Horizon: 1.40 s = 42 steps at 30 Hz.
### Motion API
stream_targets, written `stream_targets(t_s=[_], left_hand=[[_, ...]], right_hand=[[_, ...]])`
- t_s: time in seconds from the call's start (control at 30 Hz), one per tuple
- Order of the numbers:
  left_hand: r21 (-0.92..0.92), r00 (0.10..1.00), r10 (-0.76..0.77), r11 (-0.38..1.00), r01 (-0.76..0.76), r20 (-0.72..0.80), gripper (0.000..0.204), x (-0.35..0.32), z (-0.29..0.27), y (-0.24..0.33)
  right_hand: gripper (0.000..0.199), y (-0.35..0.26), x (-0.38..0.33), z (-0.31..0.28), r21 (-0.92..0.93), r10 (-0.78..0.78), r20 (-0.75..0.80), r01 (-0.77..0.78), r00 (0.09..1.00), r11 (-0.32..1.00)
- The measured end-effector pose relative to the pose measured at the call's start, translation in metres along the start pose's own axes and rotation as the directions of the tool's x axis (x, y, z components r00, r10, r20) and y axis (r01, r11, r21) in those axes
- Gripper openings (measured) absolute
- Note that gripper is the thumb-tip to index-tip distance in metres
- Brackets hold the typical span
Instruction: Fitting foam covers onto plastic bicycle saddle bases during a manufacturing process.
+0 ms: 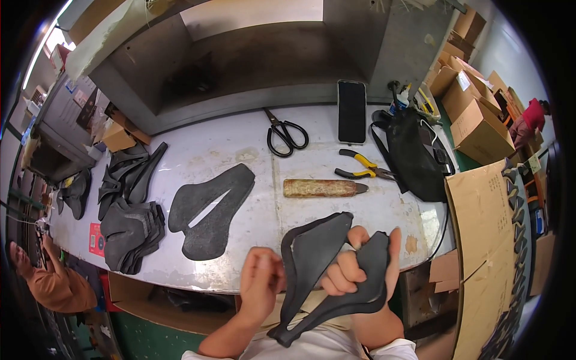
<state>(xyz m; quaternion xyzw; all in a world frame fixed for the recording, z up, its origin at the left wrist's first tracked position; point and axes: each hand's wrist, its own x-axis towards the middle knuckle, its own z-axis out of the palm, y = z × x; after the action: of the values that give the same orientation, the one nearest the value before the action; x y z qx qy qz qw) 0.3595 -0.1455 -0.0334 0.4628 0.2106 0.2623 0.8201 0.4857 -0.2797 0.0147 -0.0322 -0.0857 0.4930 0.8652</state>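
A dark grey, V-shaped piece (315,249), resembling a shoe upper, is held up over the near table edge. My right hand (345,273) grips its right arm, with fingers coming through the gap between the two arms and the thumb at the outer side. Close to the left edge of this piece, my left hand (261,282) has its fingers curled in and slightly blurred; whether anything is between them is hidden. Left of my hands, a similar flat piece (210,213) with a slit lies on the table. Farther left are a stack of cut pieces (132,234) and loose folded ones (129,174).
On the white table (264,210) lie black-handled scissors (285,135), yellow-black pliers (363,167), a worn tapered tool (321,188), a phone (352,113) and a black bag (414,156). A grey metal hood (270,66) stands behind. Cardboard (486,228) borders the right; a person (60,285) is at far left.
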Motion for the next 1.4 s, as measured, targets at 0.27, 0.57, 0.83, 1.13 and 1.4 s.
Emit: stream_targets(t_s=[0.27, 0.57, 0.83, 1.13, 1.4], left_hand=[[0.034, 0.711, -0.564, 0.793, 0.608, 0.420, 0.058, -0.009, -0.004, 0.006], [0.005, 0.987, 0.077, 0.997, -0.077, -0.145, 0.052, 0.003, 0.019, 0.029], [-0.746, 0.855, -0.375, 0.437, 0.504, 0.358, 0.048, -0.007, -0.025, -0.016], [-0.523, 0.847, -0.388, 0.668, 0.530, 0.364, 0.042, -0.002, -0.004, -0.009], [0.781, 0.934, 0.065, 0.529, -0.330, 0.351, 0.019, 0.036, -0.084, -0.033]], right_hand=[[0.088, 0.008, 0.011, -0.015, 0.024, -0.047, 0.110, 0.044, 0.993, 0.999], [0.052, 0.064, -0.028, -0.001, -0.992, -0.067, -0.070, -0.062, 0.995, 0.105], [0.035, 0.055, -0.018, 0.011, -0.944, 0.130, 0.324, 0.329, 0.937, -0.023], [0.014, 0.008, -0.054, 0.009, -0.933, -0.217, 0.237, 0.160, 0.947, -0.324], [0.015, -0.222, -0.251, 0.004, -0.920, -0.964, 0.127, -0.335, 0.233, -0.202]])
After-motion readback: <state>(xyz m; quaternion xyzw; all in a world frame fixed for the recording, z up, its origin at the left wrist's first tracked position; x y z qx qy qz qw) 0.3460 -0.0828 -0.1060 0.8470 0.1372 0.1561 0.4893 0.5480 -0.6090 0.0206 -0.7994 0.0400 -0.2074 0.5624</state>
